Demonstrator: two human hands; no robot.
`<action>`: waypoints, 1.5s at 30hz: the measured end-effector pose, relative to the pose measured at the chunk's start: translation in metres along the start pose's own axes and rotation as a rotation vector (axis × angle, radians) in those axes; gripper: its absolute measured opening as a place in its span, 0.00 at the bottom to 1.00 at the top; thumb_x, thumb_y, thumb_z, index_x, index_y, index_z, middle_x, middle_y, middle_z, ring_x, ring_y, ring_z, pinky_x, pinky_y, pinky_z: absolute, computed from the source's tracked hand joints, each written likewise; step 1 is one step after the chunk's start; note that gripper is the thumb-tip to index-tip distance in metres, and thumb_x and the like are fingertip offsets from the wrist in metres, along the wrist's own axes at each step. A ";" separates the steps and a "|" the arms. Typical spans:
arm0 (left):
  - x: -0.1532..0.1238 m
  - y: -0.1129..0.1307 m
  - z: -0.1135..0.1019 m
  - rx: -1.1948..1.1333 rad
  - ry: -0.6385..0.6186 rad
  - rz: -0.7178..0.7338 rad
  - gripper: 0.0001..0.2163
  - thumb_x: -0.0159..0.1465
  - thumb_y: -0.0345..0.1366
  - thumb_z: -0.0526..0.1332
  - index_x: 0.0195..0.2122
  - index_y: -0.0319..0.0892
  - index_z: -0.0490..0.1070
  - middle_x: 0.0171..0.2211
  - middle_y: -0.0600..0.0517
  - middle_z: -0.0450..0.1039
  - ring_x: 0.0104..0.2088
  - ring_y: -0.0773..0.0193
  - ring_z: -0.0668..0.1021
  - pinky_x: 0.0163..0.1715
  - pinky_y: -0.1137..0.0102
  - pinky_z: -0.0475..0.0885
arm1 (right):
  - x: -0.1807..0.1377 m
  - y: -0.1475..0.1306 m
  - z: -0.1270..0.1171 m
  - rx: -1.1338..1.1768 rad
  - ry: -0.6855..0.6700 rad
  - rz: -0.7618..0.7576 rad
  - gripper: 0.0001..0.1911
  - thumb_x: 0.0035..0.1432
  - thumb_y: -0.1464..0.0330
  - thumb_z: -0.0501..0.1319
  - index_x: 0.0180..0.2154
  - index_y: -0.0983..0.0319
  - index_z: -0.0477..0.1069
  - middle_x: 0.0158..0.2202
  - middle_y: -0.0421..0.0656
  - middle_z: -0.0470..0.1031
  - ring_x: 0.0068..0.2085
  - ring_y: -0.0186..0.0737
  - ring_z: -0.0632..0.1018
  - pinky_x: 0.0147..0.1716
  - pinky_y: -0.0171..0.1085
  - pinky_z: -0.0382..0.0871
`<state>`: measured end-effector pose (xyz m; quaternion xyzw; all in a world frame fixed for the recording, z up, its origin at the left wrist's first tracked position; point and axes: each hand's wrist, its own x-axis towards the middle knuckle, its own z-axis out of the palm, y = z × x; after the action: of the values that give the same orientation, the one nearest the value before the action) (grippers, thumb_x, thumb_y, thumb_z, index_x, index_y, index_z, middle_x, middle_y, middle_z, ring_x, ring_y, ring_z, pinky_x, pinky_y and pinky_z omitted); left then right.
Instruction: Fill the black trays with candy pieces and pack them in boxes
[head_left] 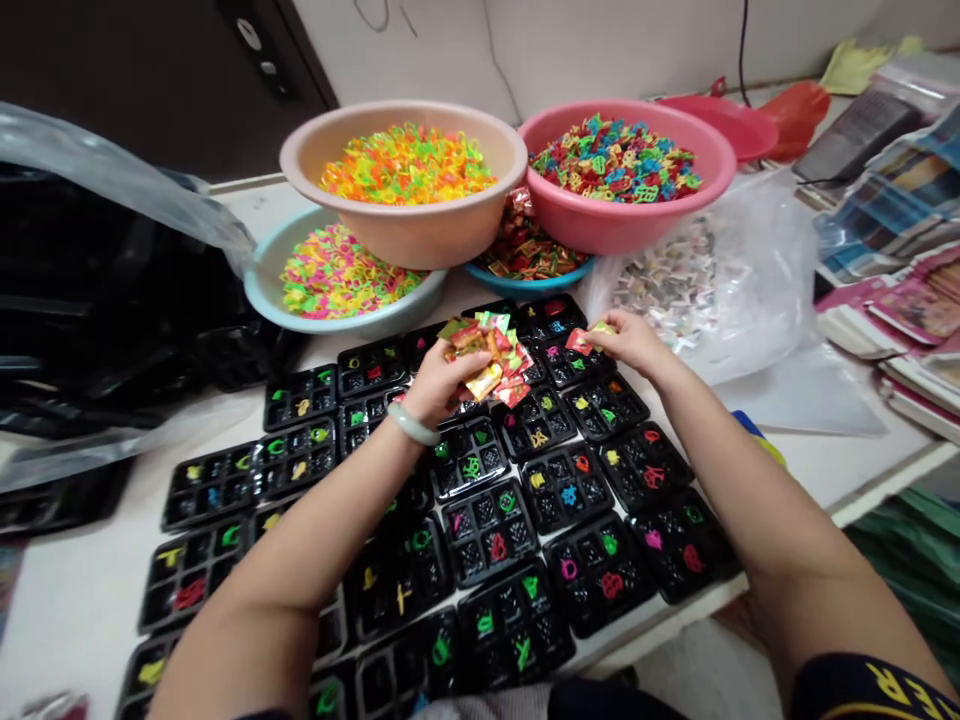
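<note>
My left hand (435, 385), with a pale bangle on the wrist, is closed round a bunch of small shiny foil packets (491, 355) in red, gold and green. My right hand (634, 340) pinches a single red and gold packet (589, 338) over the far trays. Below both hands lie several black plastic trays (487, 530) in rows, each with compartments that hold small coloured plastic shapes.
Behind the trays stand a beige basin (405, 235) of yellow and orange pieces, a pink basin (622, 225) of mixed pieces, a pale blue basin (262, 285) and a blue bowl of foil packets (525, 250). A clear bag (720, 290) lies right; a black bag (90, 300) left.
</note>
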<state>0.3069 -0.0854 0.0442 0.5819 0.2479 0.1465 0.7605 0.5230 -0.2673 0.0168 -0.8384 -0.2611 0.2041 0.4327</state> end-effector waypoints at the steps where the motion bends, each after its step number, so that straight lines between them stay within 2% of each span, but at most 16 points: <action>1: -0.007 -0.004 0.000 -0.005 0.004 -0.025 0.20 0.45 0.38 0.72 0.39 0.41 0.72 0.25 0.54 0.73 0.18 0.72 0.69 0.14 0.77 0.61 | 0.000 0.003 0.004 -0.101 0.033 -0.006 0.07 0.49 0.66 0.66 0.30 0.62 0.72 0.25 0.38 0.72 0.28 0.36 0.71 0.29 0.35 0.63; 4: -0.022 -0.012 0.002 -0.023 0.017 -0.074 0.20 0.45 0.40 0.72 0.38 0.41 0.72 0.22 0.55 0.72 0.14 0.75 0.64 0.11 0.78 0.54 | 0.006 0.005 0.020 -0.371 0.103 -0.017 0.08 0.51 0.66 0.66 0.33 0.62 0.73 0.33 0.43 0.77 0.35 0.42 0.76 0.35 0.37 0.66; 10: -0.033 -0.023 0.005 -0.044 0.011 -0.110 0.23 0.45 0.40 0.72 0.40 0.39 0.70 0.23 0.55 0.72 0.13 0.76 0.64 0.10 0.79 0.53 | 0.013 -0.002 0.034 -0.641 0.043 0.045 0.12 0.61 0.64 0.58 0.42 0.64 0.72 0.40 0.53 0.78 0.42 0.49 0.78 0.37 0.40 0.67; 14: -0.036 -0.033 0.002 -0.074 -0.014 -0.127 0.22 0.45 0.39 0.73 0.40 0.38 0.70 0.24 0.54 0.73 0.14 0.75 0.66 0.11 0.79 0.55 | 0.000 0.008 0.017 -0.611 0.098 0.024 0.14 0.65 0.67 0.50 0.45 0.65 0.71 0.40 0.54 0.78 0.41 0.49 0.78 0.39 0.42 0.68; 16: -0.039 -0.037 0.002 -0.086 -0.038 -0.140 0.22 0.45 0.39 0.73 0.39 0.38 0.70 0.25 0.53 0.74 0.15 0.75 0.68 0.13 0.79 0.59 | -0.012 0.017 0.006 -0.493 0.054 0.016 0.15 0.66 0.67 0.50 0.45 0.63 0.72 0.39 0.51 0.79 0.37 0.47 0.79 0.39 0.42 0.70; 18: -0.042 -0.040 0.005 -0.105 -0.068 -0.155 0.23 0.44 0.38 0.74 0.40 0.38 0.70 0.27 0.52 0.75 0.18 0.72 0.72 0.17 0.78 0.64 | -0.026 0.028 -0.002 -0.379 -0.033 -0.027 0.13 0.65 0.67 0.52 0.43 0.61 0.74 0.39 0.47 0.80 0.37 0.44 0.79 0.40 0.42 0.71; 20: -0.046 -0.043 0.010 -0.112 -0.102 -0.180 0.24 0.43 0.37 0.74 0.41 0.38 0.70 0.28 0.52 0.76 0.21 0.70 0.74 0.20 0.77 0.67 | -0.039 0.038 -0.004 -0.351 -0.090 -0.104 0.10 0.62 0.67 0.57 0.38 0.59 0.77 0.40 0.45 0.80 0.41 0.43 0.79 0.45 0.42 0.70; 24: -0.054 -0.046 0.025 -0.070 -0.152 -0.239 0.25 0.42 0.37 0.75 0.41 0.37 0.70 0.28 0.51 0.76 0.20 0.70 0.74 0.18 0.77 0.66 | -0.055 0.047 0.001 -0.367 -0.126 -0.115 0.08 0.57 0.71 0.62 0.39 0.59 0.78 0.41 0.45 0.79 0.43 0.45 0.78 0.47 0.44 0.70; 26: -0.059 -0.048 0.032 -0.044 -0.175 -0.278 0.28 0.42 0.39 0.75 0.44 0.37 0.70 0.29 0.51 0.76 0.19 0.70 0.73 0.16 0.78 0.63 | -0.061 0.041 0.004 -0.385 -0.073 -0.111 0.10 0.55 0.72 0.64 0.41 0.62 0.78 0.41 0.48 0.79 0.43 0.47 0.78 0.47 0.46 0.70; 29: -0.065 -0.049 0.041 -0.009 -0.219 -0.324 0.30 0.43 0.39 0.74 0.47 0.37 0.69 0.32 0.49 0.77 0.19 0.72 0.72 0.16 0.78 0.62 | -0.079 0.018 0.005 -0.274 0.024 -0.254 0.12 0.55 0.70 0.65 0.43 0.62 0.77 0.42 0.49 0.77 0.45 0.48 0.76 0.47 0.47 0.70; 32: -0.069 -0.050 0.050 0.030 -0.254 -0.335 0.28 0.44 0.38 0.74 0.46 0.38 0.69 0.31 0.51 0.76 0.21 0.72 0.73 0.18 0.78 0.63 | -0.106 -0.014 0.008 -0.066 -0.077 -0.447 0.13 0.57 0.65 0.63 0.46 0.58 0.76 0.45 0.46 0.75 0.45 0.43 0.76 0.44 0.43 0.71; 35: -0.073 -0.051 0.064 0.082 -0.306 -0.356 0.25 0.45 0.35 0.73 0.43 0.38 0.68 0.25 0.56 0.72 0.18 0.74 0.70 0.16 0.80 0.59 | -0.126 -0.035 0.015 -0.058 -0.180 -0.523 0.12 0.52 0.67 0.67 0.41 0.58 0.77 0.42 0.44 0.76 0.45 0.43 0.75 0.47 0.45 0.68; 38: -0.076 -0.054 0.077 0.069 -0.376 -0.382 0.23 0.45 0.35 0.72 0.42 0.39 0.67 0.24 0.57 0.70 0.16 0.75 0.68 0.13 0.80 0.56 | -0.132 -0.033 0.017 0.065 -0.233 -0.379 0.05 0.52 0.67 0.65 0.33 0.60 0.75 0.34 0.41 0.76 0.38 0.41 0.75 0.43 0.44 0.69; 40: -0.079 -0.057 0.083 0.025 -0.436 -0.390 0.24 0.46 0.36 0.72 0.44 0.39 0.67 0.24 0.57 0.71 0.14 0.76 0.66 0.11 0.80 0.53 | -0.133 -0.022 0.010 0.286 -0.234 -0.233 0.07 0.52 0.64 0.65 0.33 0.60 0.74 0.32 0.40 0.77 0.34 0.38 0.75 0.39 0.41 0.70; 43: -0.084 -0.062 0.086 -0.023 -0.482 -0.391 0.27 0.46 0.36 0.72 0.47 0.41 0.67 0.23 0.58 0.70 0.12 0.77 0.64 0.10 0.80 0.51 | -0.137 0.002 -0.009 0.544 -0.125 -0.066 0.13 0.48 0.60 0.67 0.35 0.60 0.72 0.32 0.39 0.77 0.32 0.35 0.75 0.34 0.37 0.70; 45: -0.088 -0.064 0.084 -0.050 -0.470 -0.390 0.27 0.46 0.37 0.72 0.48 0.42 0.67 0.23 0.58 0.70 0.12 0.77 0.63 0.10 0.81 0.50 | -0.142 0.020 -0.024 0.568 -0.049 0.011 0.15 0.45 0.59 0.68 0.33 0.60 0.71 0.30 0.38 0.75 0.29 0.33 0.74 0.30 0.35 0.69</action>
<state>0.2755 -0.2161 0.0181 0.5223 0.1685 -0.1349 0.8250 0.4308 -0.3793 0.0292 -0.6800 -0.1994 0.2915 0.6426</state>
